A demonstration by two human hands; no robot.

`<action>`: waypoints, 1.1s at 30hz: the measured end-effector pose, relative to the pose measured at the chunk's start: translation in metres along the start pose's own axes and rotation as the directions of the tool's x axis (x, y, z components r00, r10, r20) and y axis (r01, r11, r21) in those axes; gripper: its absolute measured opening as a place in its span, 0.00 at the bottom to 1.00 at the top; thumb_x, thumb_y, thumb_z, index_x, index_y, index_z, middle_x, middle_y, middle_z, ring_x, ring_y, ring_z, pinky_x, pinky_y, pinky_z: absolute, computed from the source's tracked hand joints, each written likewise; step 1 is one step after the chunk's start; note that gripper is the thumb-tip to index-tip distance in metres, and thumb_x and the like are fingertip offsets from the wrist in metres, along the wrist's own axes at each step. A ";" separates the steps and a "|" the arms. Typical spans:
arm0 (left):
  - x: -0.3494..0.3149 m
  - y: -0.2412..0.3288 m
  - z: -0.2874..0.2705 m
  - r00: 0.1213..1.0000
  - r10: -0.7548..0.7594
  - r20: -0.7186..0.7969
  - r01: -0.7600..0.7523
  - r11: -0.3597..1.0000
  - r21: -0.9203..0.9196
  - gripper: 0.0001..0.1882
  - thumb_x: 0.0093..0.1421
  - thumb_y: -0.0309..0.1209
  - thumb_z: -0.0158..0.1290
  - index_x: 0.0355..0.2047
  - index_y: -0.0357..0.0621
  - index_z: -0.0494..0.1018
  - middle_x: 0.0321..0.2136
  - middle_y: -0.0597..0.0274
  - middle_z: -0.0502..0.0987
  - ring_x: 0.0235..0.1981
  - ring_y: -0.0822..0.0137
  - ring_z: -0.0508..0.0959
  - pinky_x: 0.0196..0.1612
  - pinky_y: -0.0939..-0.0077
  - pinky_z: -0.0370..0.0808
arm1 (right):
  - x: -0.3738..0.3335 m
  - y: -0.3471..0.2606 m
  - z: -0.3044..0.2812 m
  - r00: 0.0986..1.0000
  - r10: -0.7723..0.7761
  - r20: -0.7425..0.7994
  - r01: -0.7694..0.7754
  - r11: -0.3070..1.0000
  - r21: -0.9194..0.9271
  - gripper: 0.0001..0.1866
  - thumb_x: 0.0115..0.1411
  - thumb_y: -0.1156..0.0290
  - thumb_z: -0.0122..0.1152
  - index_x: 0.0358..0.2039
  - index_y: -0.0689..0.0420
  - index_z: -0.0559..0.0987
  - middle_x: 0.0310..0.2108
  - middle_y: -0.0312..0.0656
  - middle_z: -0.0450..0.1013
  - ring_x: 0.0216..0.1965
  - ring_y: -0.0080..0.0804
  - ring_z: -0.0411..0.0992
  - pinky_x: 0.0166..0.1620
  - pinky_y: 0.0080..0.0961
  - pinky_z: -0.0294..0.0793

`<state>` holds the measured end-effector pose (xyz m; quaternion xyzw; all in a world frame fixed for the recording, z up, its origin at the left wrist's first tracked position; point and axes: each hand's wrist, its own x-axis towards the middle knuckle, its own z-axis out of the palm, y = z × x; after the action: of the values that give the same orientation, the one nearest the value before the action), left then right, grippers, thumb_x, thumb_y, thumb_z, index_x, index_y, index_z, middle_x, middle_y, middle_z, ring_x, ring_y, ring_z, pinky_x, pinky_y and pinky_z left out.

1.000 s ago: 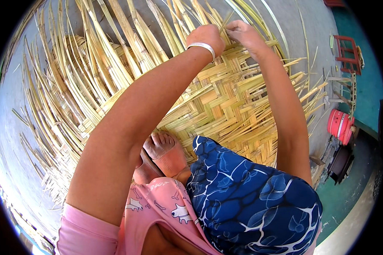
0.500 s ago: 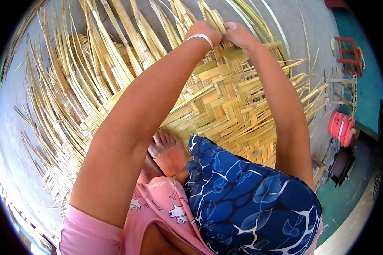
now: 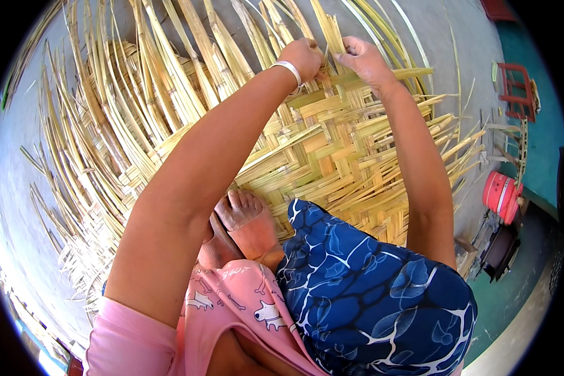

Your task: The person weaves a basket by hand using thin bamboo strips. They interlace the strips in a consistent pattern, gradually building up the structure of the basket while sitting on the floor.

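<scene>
A half-woven mat of flat, yellow-green split cane strips (image 3: 323, 164) spreads under and beyond my feet. At its far edge my left hand (image 3: 301, 61), with a white bangle on the wrist, is closed on a cane strip among the upright ones. Just right of it, my right hand (image 3: 366, 62) pinches the edge of an upright cane strip (image 3: 329, 39) between thumb and fingers. A crosswise green strip (image 3: 398, 74) passes beneath my right wrist and sticks out to the right. My left fingertips are partly hidden behind the strips.
Long loose strip ends (image 3: 169, 75) fan out to the far left over a grey floor (image 3: 19, 138). My feet (image 3: 247, 219) stand on the mat's near part. On the right are a red chair-like frame (image 3: 516, 91), a pink-red round container (image 3: 501, 195) and a dark object (image 3: 500, 250).
My hands have moved slightly apart, the right one shifting right and a little nearer. An upright strip now shows between them. The view has shifted slightly.
</scene>
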<state>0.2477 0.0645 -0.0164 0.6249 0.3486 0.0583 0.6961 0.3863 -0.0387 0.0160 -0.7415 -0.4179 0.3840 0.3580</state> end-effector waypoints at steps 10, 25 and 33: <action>-0.012 0.020 0.011 0.994 0.071 0.082 -0.107 0.792 0.601 0.20 0.51 0.31 0.50 0.46 0.49 0.76 0.42 0.52 0.78 0.44 0.57 0.77 0.48 0.71 0.72 | -0.014 -0.015 -0.007 0.999 -0.012 -0.040 0.009 0.997 -0.074 0.18 0.55 0.67 0.57 0.44 0.64 0.73 0.34 0.42 0.74 0.35 0.28 0.71 0.41 0.22 0.68; -0.114 -0.020 -0.041 0.975 0.110 -0.194 -0.142 0.977 -0.159 0.14 0.62 0.27 0.47 0.46 0.34 0.70 0.35 0.57 0.77 0.29 0.72 0.78 0.33 0.81 0.76 | 0.013 0.011 0.006 1.000 0.023 -0.007 -0.021 0.665 -0.746 0.38 0.50 0.50 0.64 0.51 0.66 0.66 0.48 0.58 0.70 0.50 0.50 0.68 0.53 0.37 0.66; -0.272 -0.076 -0.156 0.855 0.195 -0.481 -0.078 0.965 0.252 0.13 0.61 0.27 0.50 0.44 0.32 0.71 0.34 0.58 0.77 0.32 0.72 0.77 0.38 0.80 0.74 | -0.001 -0.001 0.016 0.997 0.047 -0.059 -0.075 0.520 -0.851 0.29 0.53 0.55 0.61 0.48 0.62 0.68 0.44 0.58 0.71 0.47 0.52 0.70 0.49 0.43 0.68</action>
<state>-0.0705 0.0372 0.0306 0.6855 0.4763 0.2286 0.5010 0.3714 -0.0357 0.0098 -0.8413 -0.5209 0.1324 -0.0577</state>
